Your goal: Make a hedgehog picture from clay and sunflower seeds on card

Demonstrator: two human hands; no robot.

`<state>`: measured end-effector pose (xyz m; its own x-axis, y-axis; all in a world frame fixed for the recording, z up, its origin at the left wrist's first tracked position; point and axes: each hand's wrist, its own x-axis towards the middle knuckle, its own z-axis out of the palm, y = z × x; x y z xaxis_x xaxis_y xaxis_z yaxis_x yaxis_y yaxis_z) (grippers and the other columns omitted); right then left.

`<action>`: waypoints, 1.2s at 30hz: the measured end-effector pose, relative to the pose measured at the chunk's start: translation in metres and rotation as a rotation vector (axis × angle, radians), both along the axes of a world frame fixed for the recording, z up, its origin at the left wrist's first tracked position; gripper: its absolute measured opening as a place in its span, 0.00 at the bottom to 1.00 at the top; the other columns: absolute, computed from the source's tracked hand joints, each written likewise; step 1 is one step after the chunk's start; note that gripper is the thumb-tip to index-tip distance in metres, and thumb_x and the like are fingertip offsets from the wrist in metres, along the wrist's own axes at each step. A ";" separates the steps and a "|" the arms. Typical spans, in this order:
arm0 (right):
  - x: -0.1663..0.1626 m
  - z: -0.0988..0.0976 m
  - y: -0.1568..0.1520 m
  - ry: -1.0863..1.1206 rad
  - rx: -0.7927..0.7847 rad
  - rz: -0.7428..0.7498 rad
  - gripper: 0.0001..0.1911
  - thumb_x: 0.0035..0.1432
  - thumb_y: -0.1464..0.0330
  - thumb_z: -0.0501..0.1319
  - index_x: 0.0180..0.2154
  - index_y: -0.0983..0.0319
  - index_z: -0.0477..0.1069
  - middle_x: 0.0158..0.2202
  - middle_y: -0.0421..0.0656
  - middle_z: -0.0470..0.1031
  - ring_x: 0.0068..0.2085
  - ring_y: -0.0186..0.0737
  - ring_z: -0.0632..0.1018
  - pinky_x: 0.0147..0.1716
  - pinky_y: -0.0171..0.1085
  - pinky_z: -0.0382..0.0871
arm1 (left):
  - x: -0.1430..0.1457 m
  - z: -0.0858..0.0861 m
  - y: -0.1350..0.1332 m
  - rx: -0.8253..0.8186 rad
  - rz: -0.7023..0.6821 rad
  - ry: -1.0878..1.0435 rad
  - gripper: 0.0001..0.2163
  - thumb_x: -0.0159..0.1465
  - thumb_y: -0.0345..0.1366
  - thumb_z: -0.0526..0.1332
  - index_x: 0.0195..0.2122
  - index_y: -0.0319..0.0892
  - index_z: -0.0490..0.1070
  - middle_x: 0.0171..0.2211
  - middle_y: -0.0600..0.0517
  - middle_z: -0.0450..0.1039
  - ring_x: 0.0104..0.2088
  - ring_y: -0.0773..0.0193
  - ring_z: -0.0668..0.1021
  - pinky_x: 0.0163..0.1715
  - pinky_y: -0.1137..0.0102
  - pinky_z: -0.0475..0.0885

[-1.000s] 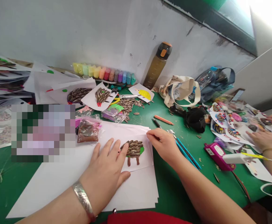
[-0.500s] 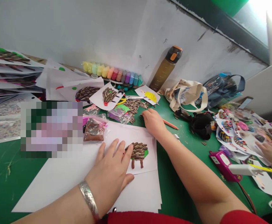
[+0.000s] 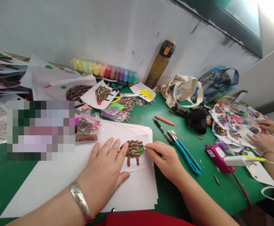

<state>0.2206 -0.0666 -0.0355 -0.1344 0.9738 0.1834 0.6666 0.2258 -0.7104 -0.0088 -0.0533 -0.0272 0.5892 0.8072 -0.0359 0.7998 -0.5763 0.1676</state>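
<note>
My left hand [image 3: 104,169] lies flat on the white paper [image 3: 56,185], fingers spread, its index finger over the left end of a seed picture [image 3: 134,148]. Sunflower seeds cover a green clay base there, with two brown clay legs below. My right hand [image 3: 166,158] is at the picture's right end, thumb and forefinger pinched on a sunflower seed [image 3: 145,150], mostly hidden, against the green clay [image 3: 142,150]. A bag of brown clay [image 3: 87,129] sits above my left hand. Blue tweezers [image 3: 188,157], a craft knife [image 3: 174,138] and a black pen [image 3: 162,130] lie beyond my right hand.
Loose sunflower seeds [image 3: 129,105] are heaped behind the paper, beside finished pictures [image 3: 102,94]. A bottle [image 3: 161,64] leans against the wall near a cloth bag [image 3: 184,91]. At right are a magenta device [image 3: 219,158] and another person's hands [image 3: 261,142].
My right hand has come back from beside the seed heap to the picture's right end, uncovering the pen, knife and tweezers. My left hand stays flat on the paper. The view has shifted slightly.
</note>
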 end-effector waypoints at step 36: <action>-0.010 -0.003 0.001 -0.093 0.002 0.010 0.13 0.58 0.75 0.58 0.46 0.59 0.70 0.34 0.41 0.73 0.34 0.36 0.73 0.35 0.35 0.67 | 0.000 -0.002 0.000 0.066 -0.047 0.053 0.28 0.60 0.42 0.62 0.61 0.39 0.62 0.62 0.38 0.61 0.62 0.39 0.61 0.56 0.41 0.57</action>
